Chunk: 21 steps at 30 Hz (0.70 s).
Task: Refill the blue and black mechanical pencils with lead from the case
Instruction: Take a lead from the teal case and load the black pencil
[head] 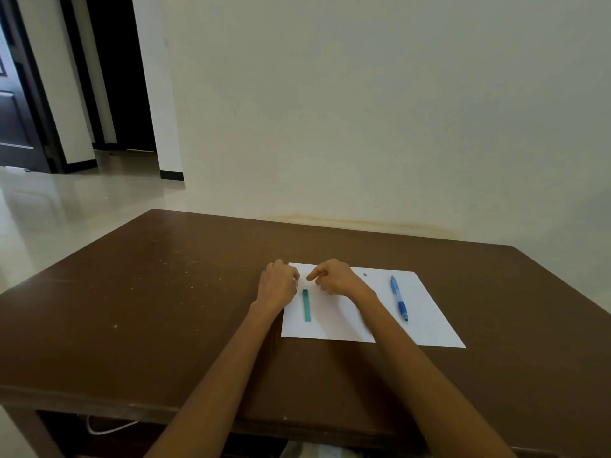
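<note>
Working over a white sheet (334,320) laid to catch lead, the left hand (277,285) and right hand (334,277) pinch something too small to identify; green lead case (306,305) just below, blue pencil (399,298) aside, black pencil unseen.

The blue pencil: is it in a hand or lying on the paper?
Lying flat on the white paper. The blue pencil rests alone, right of the right hand; neither hand touches it.

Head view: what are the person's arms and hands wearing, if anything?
Nothing visible. The left hand and the right hand are bare, with no gloves, rings or watch showing. Both forearms are uncovered to the frame's bottom edge; no sleeves appear.
</note>
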Motion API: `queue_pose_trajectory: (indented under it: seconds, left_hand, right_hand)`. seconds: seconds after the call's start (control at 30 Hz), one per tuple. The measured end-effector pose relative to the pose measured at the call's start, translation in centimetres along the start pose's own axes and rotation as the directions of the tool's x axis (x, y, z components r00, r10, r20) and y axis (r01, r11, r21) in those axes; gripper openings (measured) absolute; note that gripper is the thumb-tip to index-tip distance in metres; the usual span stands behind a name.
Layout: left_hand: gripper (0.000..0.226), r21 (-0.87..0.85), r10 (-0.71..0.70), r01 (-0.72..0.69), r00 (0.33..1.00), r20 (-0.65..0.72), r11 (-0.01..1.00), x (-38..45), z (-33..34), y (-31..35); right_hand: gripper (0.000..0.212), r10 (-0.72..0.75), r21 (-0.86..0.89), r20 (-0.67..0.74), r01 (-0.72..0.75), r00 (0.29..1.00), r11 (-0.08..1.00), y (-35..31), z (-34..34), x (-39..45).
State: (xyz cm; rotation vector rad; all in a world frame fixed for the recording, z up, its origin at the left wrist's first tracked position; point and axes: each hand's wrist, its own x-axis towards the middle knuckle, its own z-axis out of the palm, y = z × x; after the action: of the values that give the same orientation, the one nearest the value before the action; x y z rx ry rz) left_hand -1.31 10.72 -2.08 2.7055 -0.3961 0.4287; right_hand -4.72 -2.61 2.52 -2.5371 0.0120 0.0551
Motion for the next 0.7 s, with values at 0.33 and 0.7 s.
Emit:
queue_pose_trajectory:
  seconds: [0.33,0.7]
  left_hand:
    - [0.034,-0.257,0.124,-0.019,0.909,0.398,0.966,2.9,-2.1,-1.6]
    - [0.025,-0.203,0.027,0.091,0.859,0.511,0.975,4.2,-2.3,-1.7]
  right_hand:
    - [0.029,-0.027,0.012,-0.016,0.027,0.999,1.000,1.4,-0.2,0.8]
    - [0.027,-0.003,0.021,-0.011,0.003,1.000,1.000,1.4,-0.2,1.3]
